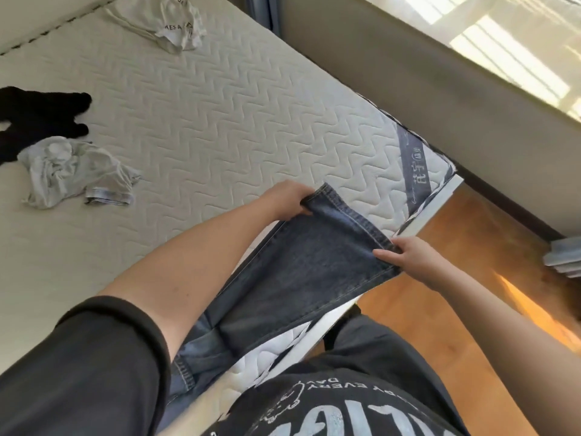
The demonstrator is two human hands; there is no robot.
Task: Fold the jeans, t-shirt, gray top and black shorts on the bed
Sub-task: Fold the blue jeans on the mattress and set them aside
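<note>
Head view: both hands, left hand (287, 199) and right hand (415, 258), pinch the stitched hem of denim jeans (301, 278) at the quilted bed (220, 121) corner.

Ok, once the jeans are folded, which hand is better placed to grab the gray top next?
Probably the left hand. It holds the jeans hem on the side nearer the gray top; the right hand is at the mattress edge, farther away.
</note>
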